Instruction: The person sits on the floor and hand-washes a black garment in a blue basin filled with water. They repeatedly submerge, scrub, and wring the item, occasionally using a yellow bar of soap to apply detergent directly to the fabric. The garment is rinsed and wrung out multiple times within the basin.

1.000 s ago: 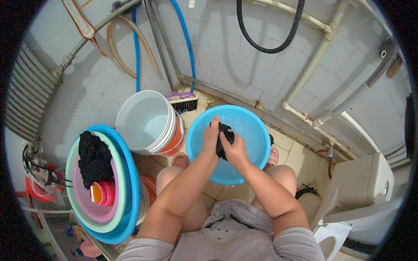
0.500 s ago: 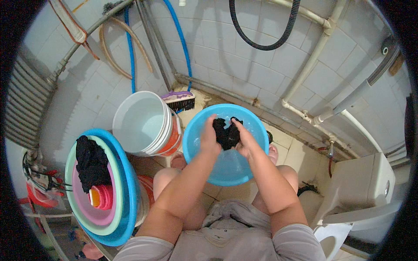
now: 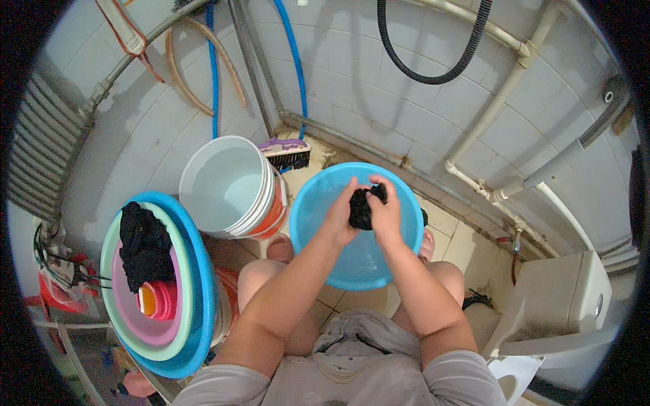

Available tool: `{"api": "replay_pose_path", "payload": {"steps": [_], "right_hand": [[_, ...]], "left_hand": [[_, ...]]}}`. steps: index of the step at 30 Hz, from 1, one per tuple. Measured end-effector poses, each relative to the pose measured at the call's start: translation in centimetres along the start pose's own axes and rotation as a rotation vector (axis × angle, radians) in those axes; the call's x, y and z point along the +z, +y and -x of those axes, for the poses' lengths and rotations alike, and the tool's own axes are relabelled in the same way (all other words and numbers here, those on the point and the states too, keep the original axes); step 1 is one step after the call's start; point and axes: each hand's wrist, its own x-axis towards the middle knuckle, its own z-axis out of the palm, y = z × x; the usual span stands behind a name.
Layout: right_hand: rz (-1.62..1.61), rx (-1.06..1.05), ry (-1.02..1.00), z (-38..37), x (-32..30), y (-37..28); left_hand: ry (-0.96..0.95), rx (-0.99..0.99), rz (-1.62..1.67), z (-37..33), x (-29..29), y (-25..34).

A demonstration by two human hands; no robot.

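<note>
A bunched black cloth [image 3: 361, 212] is squeezed between both hands over a light-blue basin [image 3: 296, 237] that stands between my knees. My left hand [image 3: 341, 220] presses on the cloth's left side. From the other side, my right hand [image 3: 387, 218] wraps its fingers over the cloth's upper right. Cloudy water appears to lie in the basin, below the cloth. Which garment the cloth is cannot be made out.
At left, a second black cloth [image 3: 143, 247] and a pink-red container [image 3: 161, 300] lie in stacked pink, green and blue basins [image 3: 208, 298]. A white bucket [image 3: 269, 196] of water stands beyond, beside a purple-backed brush [image 3: 288, 155]. A toilet [image 3: 542, 298] is at right.
Both hands have closed more tightly on the black cloth, bunching it into a smaller wad. My right fingers have curled over its top. The whole view has shifted slightly.
</note>
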Motion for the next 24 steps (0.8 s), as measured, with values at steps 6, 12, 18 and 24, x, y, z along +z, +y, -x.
{"api": "replay_pose_path", "payload": {"steps": [6, 12, 18, 24], "right_hand": [[0.282, -0.365, -0.294, 2.1, 0.9, -2.9], [0.360, -0.583, -0.289, 3.2, 0.9, -6.1], [0.240, -0.266, -0.152, 3.3, 1.2, -3.5], [0.051, 0.192, 0.085, 2.4, 1.9, -2.7]], "left_hand": [[0.173, 0.135, -0.019, 0.4, 0.5, 1.1], [0.142, 0.161, 0.085, 2.6, 3.1, 0.8], [0.117, 0.162, -0.041, 1.2, 0.9, -0.7], [0.343, 0.201, -0.164, 1.3, 2.4, -1.8]]}}
